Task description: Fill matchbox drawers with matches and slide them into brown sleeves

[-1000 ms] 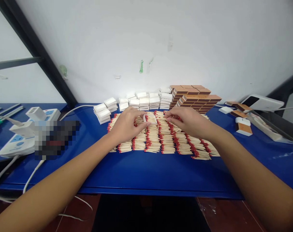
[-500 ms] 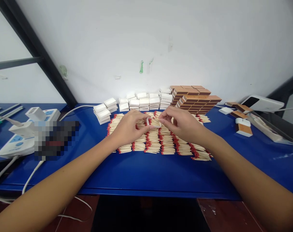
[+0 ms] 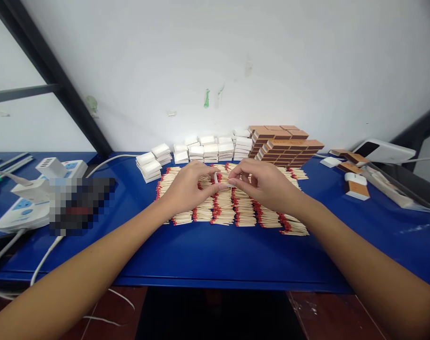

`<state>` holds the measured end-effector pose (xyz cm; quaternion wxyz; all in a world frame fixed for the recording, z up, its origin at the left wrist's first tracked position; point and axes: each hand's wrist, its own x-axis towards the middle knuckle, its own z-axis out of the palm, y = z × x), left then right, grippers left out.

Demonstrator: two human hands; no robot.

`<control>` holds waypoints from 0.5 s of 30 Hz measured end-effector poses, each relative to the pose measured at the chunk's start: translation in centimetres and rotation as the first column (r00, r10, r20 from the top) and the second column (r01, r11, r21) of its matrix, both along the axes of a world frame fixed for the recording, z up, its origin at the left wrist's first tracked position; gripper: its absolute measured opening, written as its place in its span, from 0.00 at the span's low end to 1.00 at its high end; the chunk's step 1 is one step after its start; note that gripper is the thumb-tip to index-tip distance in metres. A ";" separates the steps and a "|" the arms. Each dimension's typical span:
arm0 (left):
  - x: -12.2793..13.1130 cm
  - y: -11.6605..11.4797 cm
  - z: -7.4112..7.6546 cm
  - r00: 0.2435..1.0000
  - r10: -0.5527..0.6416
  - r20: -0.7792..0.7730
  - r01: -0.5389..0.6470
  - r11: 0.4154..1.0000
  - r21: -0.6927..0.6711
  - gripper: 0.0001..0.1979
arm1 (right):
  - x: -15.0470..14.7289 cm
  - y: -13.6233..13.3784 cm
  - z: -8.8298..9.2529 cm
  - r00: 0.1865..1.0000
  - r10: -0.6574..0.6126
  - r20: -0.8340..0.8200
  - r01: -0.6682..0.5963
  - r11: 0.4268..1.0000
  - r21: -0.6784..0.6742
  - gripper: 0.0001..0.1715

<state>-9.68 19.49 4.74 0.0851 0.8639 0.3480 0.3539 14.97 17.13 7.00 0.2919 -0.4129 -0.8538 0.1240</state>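
Note:
My left hand (image 3: pixel 190 186) pinches a small white matchbox tray (image 3: pixel 217 178) between thumb and fingers, holding it over the spread of matches. Pale sticks with red heads show inside the tray. At its right side, the fingertips of my right hand (image 3: pixel 255 182) are pressed together on matches (image 3: pixel 223 178), partly hidden by the fingers. Beneath both hands, red-tipped matches (image 3: pixel 245 215) lie in several rows on the blue table (image 3: pixel 215 255).
White matchbox trays (image 3: pixel 204 150) stand stacked along the wall, beside a pile of brown matchbox sleeves (image 3: pixel 286 146). On the left are a power strip (image 3: pixel 27 208) and a blurred dark object (image 3: pixel 82 205). Loose boxes (image 3: pixel 357 189) and a white device (image 3: pixel 387 150) lie right.
My right fingertips have shifted slightly left and down, further over the tray. My left hand and the tray stay nearly in place.

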 end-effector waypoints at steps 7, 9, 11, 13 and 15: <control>0.0 0.1 0.0 1.000 -0.005 0.003 0.005 1.000 0.007 0.19 | 0.2 0.1 0.0 0.999 -0.021 0.031 0.019 0.999 0.036 0.12; 0.0 0.1 0.0 1.000 -0.013 0.008 0.013 1.000 0.010 0.19 | 0.3 0.1 0.0 0.999 -0.024 0.028 0.023 0.999 0.034 0.11; 0.0 0.1 0.0 1.000 -0.023 0.017 0.023 1.000 0.016 0.19 | 0.3 0.1 0.1 0.999 -0.023 0.023 0.022 0.999 0.029 0.10; 0.0 0.1 0.0 0.999 -0.028 0.022 0.027 0.999 0.028 0.18 | 0.3 0.1 0.2 0.999 -0.025 0.021 0.024 0.999 0.034 0.10; -0.1 0.1 0.0 0.999 -0.020 0.027 0.019 0.999 0.043 0.17 | 0.3 0.1 0.3 0.999 -0.050 0.015 0.049 0.998 0.050 0.10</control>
